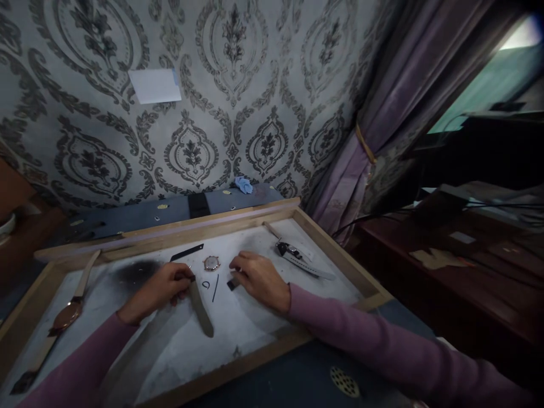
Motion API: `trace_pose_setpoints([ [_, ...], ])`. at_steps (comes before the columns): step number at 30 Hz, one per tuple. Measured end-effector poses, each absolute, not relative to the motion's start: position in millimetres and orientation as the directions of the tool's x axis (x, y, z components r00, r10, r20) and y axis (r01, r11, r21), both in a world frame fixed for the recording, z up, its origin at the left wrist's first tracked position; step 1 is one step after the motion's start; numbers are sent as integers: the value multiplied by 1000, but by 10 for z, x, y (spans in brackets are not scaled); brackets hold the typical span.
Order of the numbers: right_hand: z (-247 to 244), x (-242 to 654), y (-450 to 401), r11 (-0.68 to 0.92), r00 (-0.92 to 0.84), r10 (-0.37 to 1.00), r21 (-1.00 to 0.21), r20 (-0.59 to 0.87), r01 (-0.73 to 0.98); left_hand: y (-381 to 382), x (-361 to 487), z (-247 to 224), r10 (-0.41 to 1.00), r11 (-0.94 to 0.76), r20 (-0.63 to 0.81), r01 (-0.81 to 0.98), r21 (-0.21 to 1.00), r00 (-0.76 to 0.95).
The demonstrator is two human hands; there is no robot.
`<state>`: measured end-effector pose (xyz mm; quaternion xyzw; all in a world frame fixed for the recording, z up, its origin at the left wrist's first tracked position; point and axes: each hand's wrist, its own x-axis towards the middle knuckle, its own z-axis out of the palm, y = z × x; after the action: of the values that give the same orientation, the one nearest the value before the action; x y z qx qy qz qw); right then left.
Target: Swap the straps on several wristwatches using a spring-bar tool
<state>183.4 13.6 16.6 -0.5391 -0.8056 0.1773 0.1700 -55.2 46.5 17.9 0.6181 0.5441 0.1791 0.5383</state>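
My left hand [172,283] pinches the upper end of a grey-brown watch strap [200,311], whose rounded tip points toward me. A watch case [211,263] without a strap lies between my hands, face up. My right hand [261,277] is right of it, fingers curled inward; whether its fingertips hold something small is unclear. A dark-ended strap piece [233,284] shows from under that hand, partly hidden. Near the case are a thin dark rod [215,288], a small dark loop [206,285] and a flat black blade-like strip [187,253].
A wooden-rimmed tray [238,218] with a white floor surrounds the work. At its left lies a rose-gold watch [67,315] with strap; at its right, a dark strap with a buckle [293,252]. Behind the tray is a crumpled blue cloth [243,185]. A curtain [352,181] hangs right.
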Motion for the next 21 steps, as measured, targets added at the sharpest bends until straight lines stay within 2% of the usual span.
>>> trace_pose_setpoints([
  [4,114,2035,243,315,-330,943,-410,36,856,502,-526,138,873,106,-338,542,834,350],
  [10,31,2146,278,304,-350,936,-428,-31,851,530,-518,81,886,18,-298,616,788,355],
  [21,8,2134,250,360,-361,929,-419,79,834,436,-397,65,938,-257,-48,783,566,342],
])
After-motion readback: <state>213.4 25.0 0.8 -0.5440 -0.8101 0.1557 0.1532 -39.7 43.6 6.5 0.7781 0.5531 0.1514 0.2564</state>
